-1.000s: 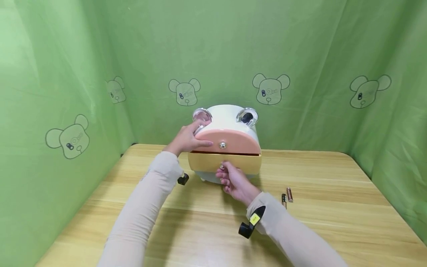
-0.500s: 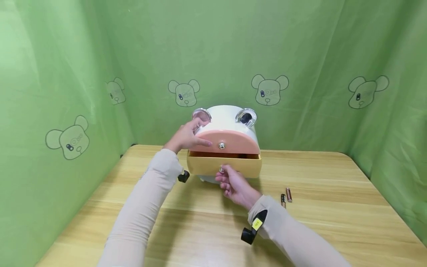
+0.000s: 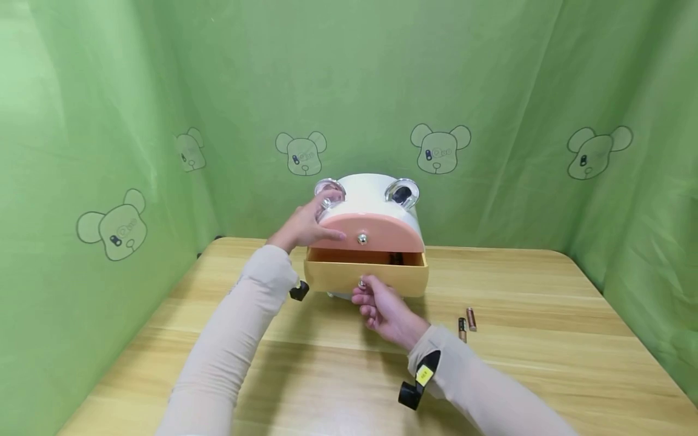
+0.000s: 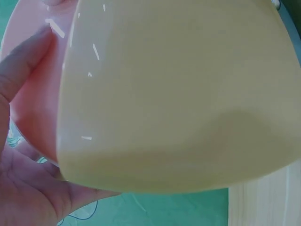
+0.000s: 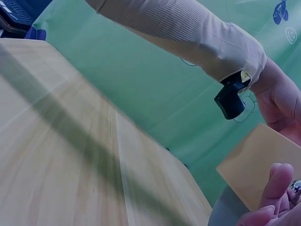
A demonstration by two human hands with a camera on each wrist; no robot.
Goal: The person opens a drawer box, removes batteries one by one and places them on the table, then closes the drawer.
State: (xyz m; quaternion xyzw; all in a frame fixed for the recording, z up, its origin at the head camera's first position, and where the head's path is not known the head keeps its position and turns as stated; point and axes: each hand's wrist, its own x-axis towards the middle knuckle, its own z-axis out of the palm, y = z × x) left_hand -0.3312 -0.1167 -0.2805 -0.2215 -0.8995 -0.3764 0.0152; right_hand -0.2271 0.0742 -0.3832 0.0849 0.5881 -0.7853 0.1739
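Note:
A small drawer cabinet (image 3: 368,192) with a white rounded top and two silver-rimmed eyes stands on the table. My left hand (image 3: 302,227) holds its upper left side, thumb on the pink upper drawer front (image 3: 392,233) and fingers by the left eye. Below, the yellow drawer (image 3: 332,277) is pulled partway out, with a dark object (image 3: 396,258) inside at the right. My right hand (image 3: 389,312) pinches the drawer's silver knob (image 3: 362,283) between thumb and fingers. In the left wrist view the yellow drawer (image 4: 178,94) fills most of the picture.
Two batteries (image 3: 471,319) lie side by side on the wooden table (image 3: 534,339), right of the cabinet. Green curtain (image 3: 360,72) with bear-head prints closes in the back and sides. Each wrist wears a black camera mount (image 3: 411,393).
My right hand has drawn the yellow drawer further out toward me, widening the gap and exposing the dark object inside. The left hand stays on the cabinet.

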